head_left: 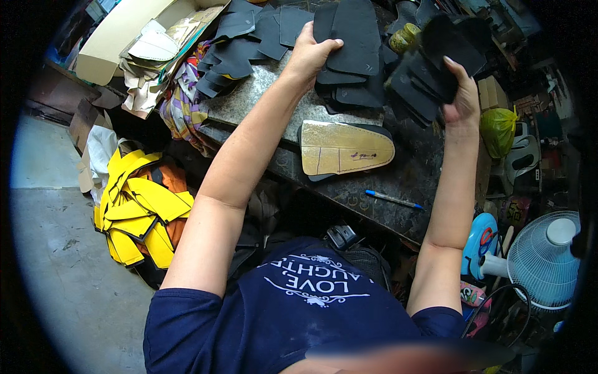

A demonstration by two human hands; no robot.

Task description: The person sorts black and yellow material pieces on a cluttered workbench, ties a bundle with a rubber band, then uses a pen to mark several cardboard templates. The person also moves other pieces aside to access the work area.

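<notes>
My left hand (pixel 309 56) grips the left edge of black sole-shaped sheets (pixel 354 40), thumb on top and the other fingers mostly hidden. More black cut pieces (pixel 352 95) lie beneath them on the worktable. Off to the right, my right hand (pixel 462 96) is closed around a bunch of black pieces (pixel 430 78), slightly blurred. Between my forearms rests a tan sole-shaped template (pixel 346 149) with pen lines across it, lying on a dark piece. A blue pen (pixel 394 199) is near the table's front edge.
Loose black pieces (pixel 240 56) cover the table's far left, beside a cardboard box (pixel 109 47) of paper patterns. Yellow pieces (pixel 140 212) are heaped low at left. A yellow-green bag (pixel 499 132) and a fan (pixel 543 258) stand at right. A yellowish roll (pixel 405 38) sits behind.
</notes>
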